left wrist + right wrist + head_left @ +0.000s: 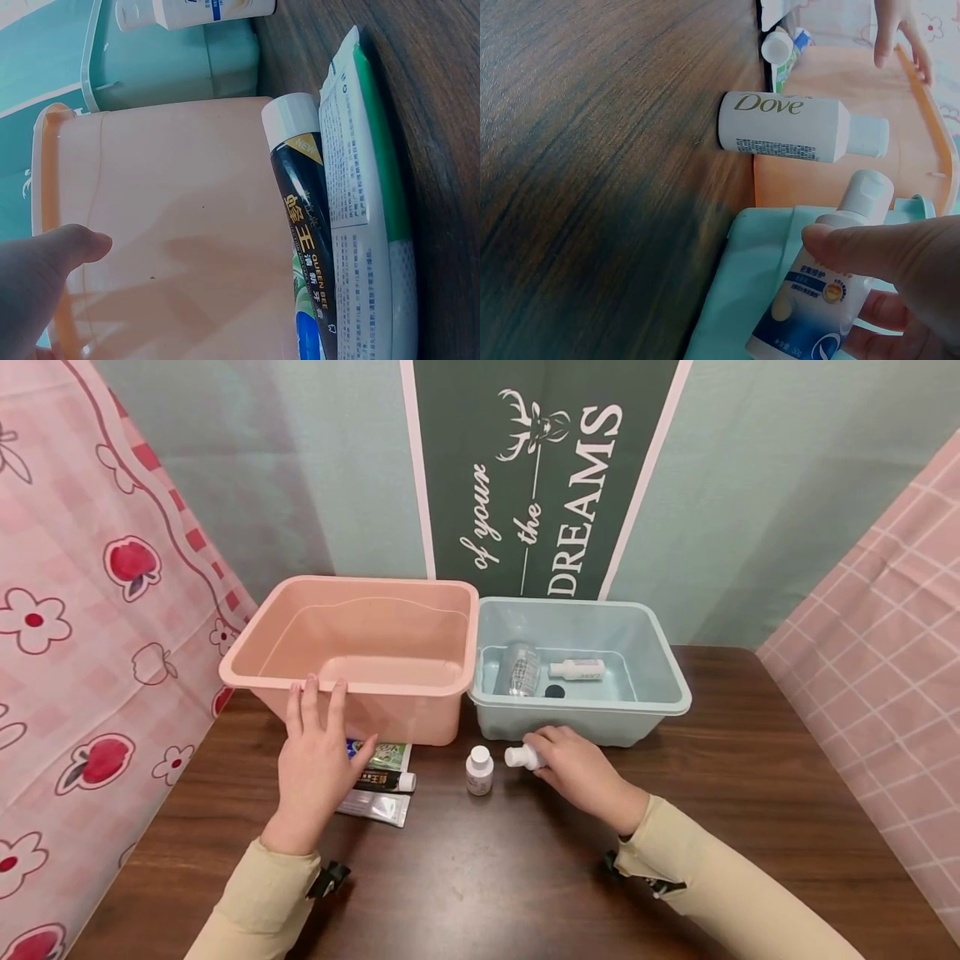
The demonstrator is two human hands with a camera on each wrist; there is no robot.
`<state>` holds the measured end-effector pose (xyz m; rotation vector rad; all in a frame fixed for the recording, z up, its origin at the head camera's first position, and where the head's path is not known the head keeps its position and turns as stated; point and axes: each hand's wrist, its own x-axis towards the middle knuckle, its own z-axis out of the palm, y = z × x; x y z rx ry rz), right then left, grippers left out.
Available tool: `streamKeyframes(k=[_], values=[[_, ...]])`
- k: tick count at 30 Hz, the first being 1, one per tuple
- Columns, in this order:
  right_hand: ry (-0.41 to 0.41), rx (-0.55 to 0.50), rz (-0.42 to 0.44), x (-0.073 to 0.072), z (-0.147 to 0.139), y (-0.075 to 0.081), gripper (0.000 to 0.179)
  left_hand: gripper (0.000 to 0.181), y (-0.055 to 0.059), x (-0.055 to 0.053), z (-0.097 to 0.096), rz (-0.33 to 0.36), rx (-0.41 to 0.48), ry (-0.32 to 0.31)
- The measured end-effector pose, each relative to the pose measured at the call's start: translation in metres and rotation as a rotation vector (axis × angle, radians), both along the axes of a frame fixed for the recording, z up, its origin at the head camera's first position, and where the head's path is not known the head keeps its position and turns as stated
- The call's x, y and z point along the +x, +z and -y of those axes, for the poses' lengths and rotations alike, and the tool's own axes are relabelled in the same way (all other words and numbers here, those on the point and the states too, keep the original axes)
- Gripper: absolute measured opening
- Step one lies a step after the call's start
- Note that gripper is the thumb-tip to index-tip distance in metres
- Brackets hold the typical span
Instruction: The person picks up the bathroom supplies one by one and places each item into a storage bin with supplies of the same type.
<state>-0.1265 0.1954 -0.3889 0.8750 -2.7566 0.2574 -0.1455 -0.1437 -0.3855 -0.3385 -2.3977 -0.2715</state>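
My right hand (581,774) grips a small white-and-blue bottle (810,300), its white cap pointing left, just in front of the blue bin (570,720). Upright on the table to its left stands a white Dove bottle (480,774). With extended fingers, my left hand (317,768) touches the front rim of the pink bin (405,718). Below that hand lie a black toothpaste tube (304,225) with a white cap, a white-and-green tube (367,225) and a green-and-blue packet (390,755), partly hidden by the hand.
Inside the blue bin are a clear bottle (519,670), a white bottle (579,670) lying down and a dark round thing (554,692). Both bins stand side by side on the brown wooden table (480,885), with a green printed cloth (540,485) behind.
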Motion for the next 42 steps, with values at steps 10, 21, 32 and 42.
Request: streamKeyframes(k=[10, 21, 32, 42], values=[[-0.054, 0.076, -0.052, 0.005, 0.003, 0.004, 0.042, 0.089, 0.001, 0.000, 0.002, -0.018, 0.006, 0.000], [-0.105, 0.146, -0.150, 0.010, 0.005, 0.010, 0.035, 0.089, 0.001, -0.001, 0.001, -0.025, 0.015, -0.010], [-0.139, 0.183, -0.104, 0.015, -0.001, 0.018, 0.038, 0.089, 0.000, 0.000, 0.001, -0.040, 0.023, -0.013], [-0.162, 0.187, -0.046, 0.021, -0.013, 0.023, 0.041, 0.089, -0.002, -0.001, 0.000, -0.037, 0.020, -0.018]])
